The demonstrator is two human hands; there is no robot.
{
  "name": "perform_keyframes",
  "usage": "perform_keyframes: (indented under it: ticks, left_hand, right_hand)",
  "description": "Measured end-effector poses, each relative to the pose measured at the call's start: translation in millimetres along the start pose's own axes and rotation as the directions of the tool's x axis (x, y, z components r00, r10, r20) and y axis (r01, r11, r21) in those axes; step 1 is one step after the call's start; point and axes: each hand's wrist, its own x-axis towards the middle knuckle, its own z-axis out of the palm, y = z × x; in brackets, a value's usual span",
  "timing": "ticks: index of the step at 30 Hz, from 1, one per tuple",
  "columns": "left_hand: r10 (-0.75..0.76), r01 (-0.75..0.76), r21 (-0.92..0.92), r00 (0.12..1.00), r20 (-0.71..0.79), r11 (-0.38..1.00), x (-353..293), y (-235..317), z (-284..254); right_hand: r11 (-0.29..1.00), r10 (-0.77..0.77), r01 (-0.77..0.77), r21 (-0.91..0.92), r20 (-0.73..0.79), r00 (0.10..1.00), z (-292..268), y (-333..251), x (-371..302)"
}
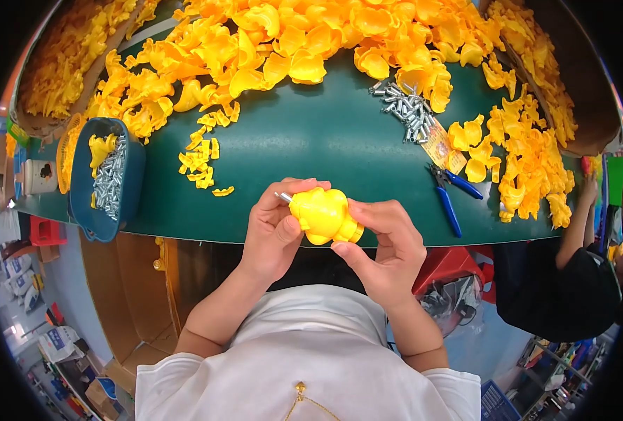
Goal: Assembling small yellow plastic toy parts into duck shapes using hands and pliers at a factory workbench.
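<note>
Toy: a yellow plastic toy (323,215), rounded and lobed, held just above the near edge of the green table (311,133), between both hands and in front of the person's chest.
Left hand: the left hand (275,228) is curled around the toy's left side, fingers over the top and thumb against its face; a small metal pin (283,197) sticks out at the upper left, just by the fingertips.
Right hand: the right hand (388,238) is closed on the toy's right side and its ribbed lower end, thumb underneath, fingers wrapped behind.
Handling: the toy looks light, hollow and stiff, with a smooth glossy skin that may slip; it seems best gripped by the broad lobes on both sides, not by the pin.
Parts heap: loose yellow shells (290,42) cover the far half of the table, with small yellow bits (200,158) nearer in.
Metal parts: a blue tray (137,161) at left holds grey pins; another heap of pins (406,109) lies at right.
Tool: blue-handled pliers (450,193) lie right of the hands.
Boxes: cardboard boxes (45,123) of yellow pieces flank the table.
Neighbour: another person's arm (578,224) reaches in at far right.
</note>
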Motion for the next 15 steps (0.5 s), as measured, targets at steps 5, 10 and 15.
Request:
perform_keyframes:
  ticks: [5, 10, 15]
  left_hand:
    - [0.031, -0.033, 0.041, 0.999, 0.038, 0.999, 3, 1, -6]
    - [0.027, -0.020, -0.129, 0.998, 0.053, 0.991, 8, 5, 5]
    - [0.040, -0.039, -0.049, 0.999, 0.024, 0.998, 5, 6, -2]
  right_hand:
    - [0.996, 0.016, -0.012, 0.086, -0.048, 0.999, 7, 1, 3]
    - [0.768, 0.183, -0.131, 0.627, -0.019, 0.983, 14, 16, -6]
    - [0.913, 0.148, -0.129, 0.387, -0.019, 0.989, 14, 5, 6]
